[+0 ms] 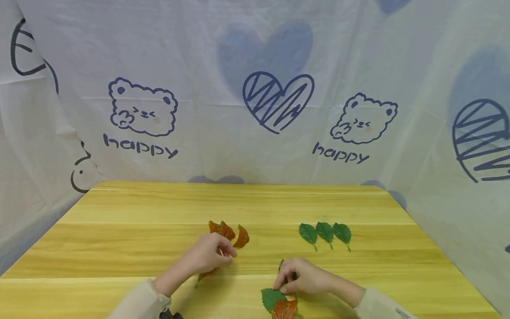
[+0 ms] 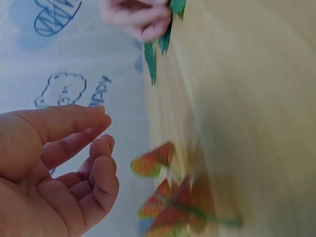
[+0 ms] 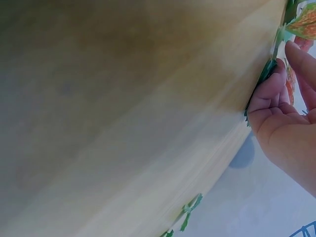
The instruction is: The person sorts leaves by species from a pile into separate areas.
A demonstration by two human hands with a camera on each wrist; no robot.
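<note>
My left hand (image 1: 213, 252) hovers over the left side of the table among red-orange leaves (image 1: 241, 237), its fingers loosely bent. In the left wrist view a gap shows between thumb and fingertips (image 2: 106, 143), with nothing in it. More red leaves (image 2: 165, 197) lie beside that hand, one partly hidden under it. My right hand (image 1: 304, 275) is low at the front, fingers bent, fingertips right at the edge of a green leaf (image 1: 272, 297). A red-orange leaf (image 1: 285, 309) overlaps this leaf. A darker green leaf (image 3: 266, 71) lies under the right fingers; whether they pinch it I cannot tell.
Three green leaves (image 1: 324, 232) lie in a row at the right back of the wooden table (image 1: 139, 204). A dark object (image 1: 170, 314) shows by the left sleeve at the bottom edge. A printed white cloth (image 1: 207, 133) hangs behind the table.
</note>
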